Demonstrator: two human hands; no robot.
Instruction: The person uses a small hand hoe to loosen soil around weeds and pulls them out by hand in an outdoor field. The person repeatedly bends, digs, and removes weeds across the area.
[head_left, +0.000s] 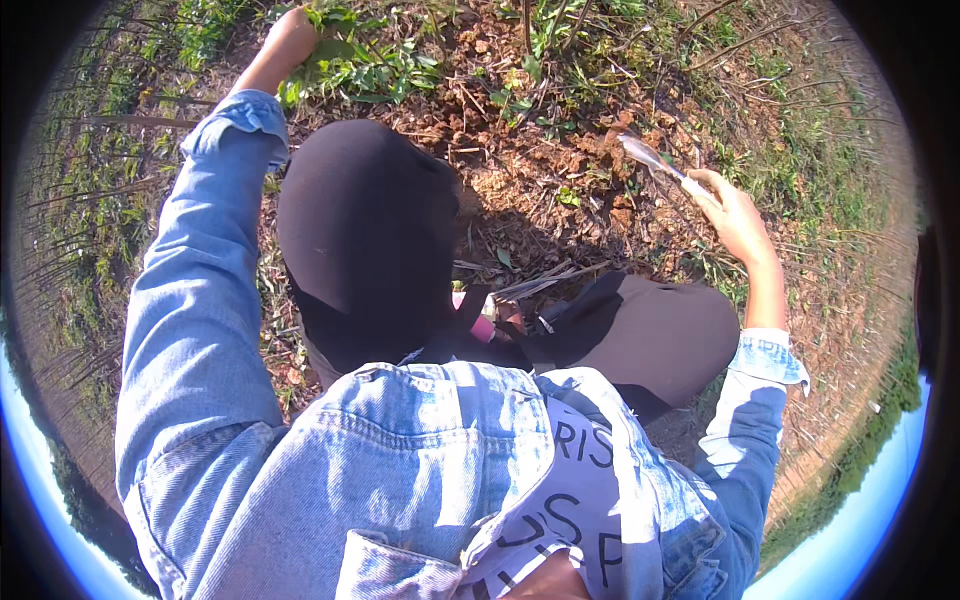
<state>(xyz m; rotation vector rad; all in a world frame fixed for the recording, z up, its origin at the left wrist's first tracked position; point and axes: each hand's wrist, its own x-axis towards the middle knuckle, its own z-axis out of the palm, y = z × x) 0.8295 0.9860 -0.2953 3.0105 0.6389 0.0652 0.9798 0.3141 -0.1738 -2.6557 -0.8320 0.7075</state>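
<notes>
At the upper left, my left hand (292, 37) is curled around leafy green weeds (375, 67); the foliage partly hides its fingertips. My right hand (731, 214) grips the white handle of a small hand tool (645, 154) on the right side. Its narrow metal blade points up and left, just over loose reddish-brown soil (517, 180). Glare and blur leave the exact kind of tool unclear. Between the two hands lies the turned soil, with clods and dry plant bits in it.
My bent knees in dark trousers (367, 225) take up the middle. Dry stalks (551, 281) lie between my legs, near a partly hidden pink-and-white shoe (484, 326). Thin upright stems (526, 30) rise from the soil ahead. Grass and weeds (810, 142) spread along the right.
</notes>
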